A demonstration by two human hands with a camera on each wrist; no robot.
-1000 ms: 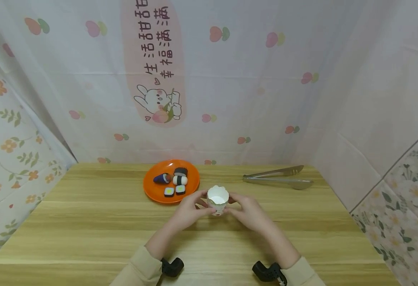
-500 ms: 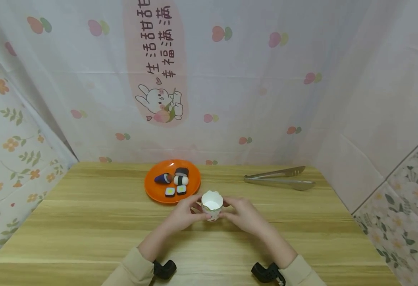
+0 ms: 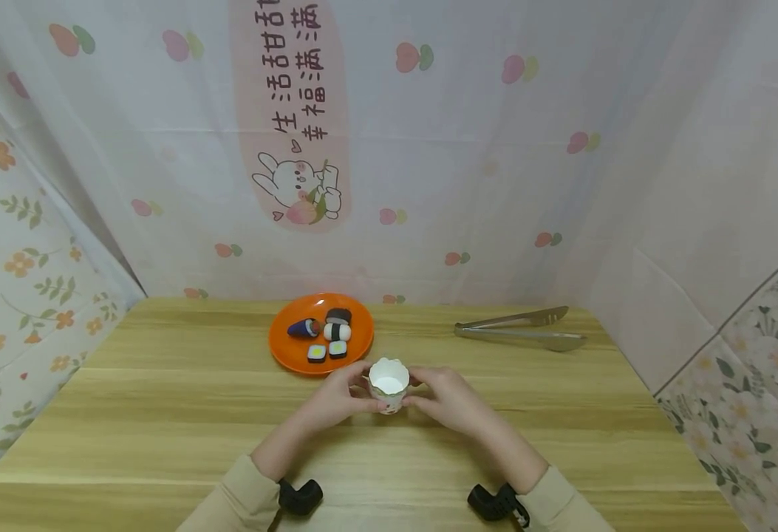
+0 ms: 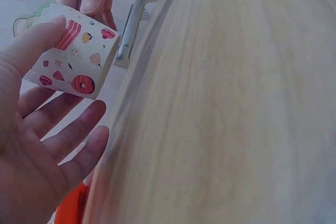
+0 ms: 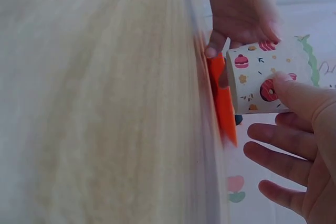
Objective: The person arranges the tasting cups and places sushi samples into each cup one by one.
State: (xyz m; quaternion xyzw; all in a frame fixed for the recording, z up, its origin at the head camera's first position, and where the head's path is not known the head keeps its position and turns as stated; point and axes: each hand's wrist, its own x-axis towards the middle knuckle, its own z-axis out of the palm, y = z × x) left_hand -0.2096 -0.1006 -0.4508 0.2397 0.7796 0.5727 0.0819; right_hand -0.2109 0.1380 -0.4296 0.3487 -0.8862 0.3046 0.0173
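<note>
A white paper baking cup with a scalloped rim and printed red sweets is held upright between both hands in the head view. My left hand pinches its left side, thumb toward me. From the other side my right hand pinches it the same way. In the left wrist view the cup shows a donut print, and the lower fingers hang free below it. The right wrist view shows the thumb pressed on the cup's printed wall. The cup's bottom appears raised off the table in both wrist views.
Behind the left hand lies an orange plate with several toy sushi pieces, one of them a dark cone roll. Metal tongs lie spread at the back right of the wooden table. Printed curtains stand behind and at both sides.
Both hands have shifted the cup a little left and toward me in the head view. The plate and tongs stay where they were; the view itself has moved slightly.
</note>
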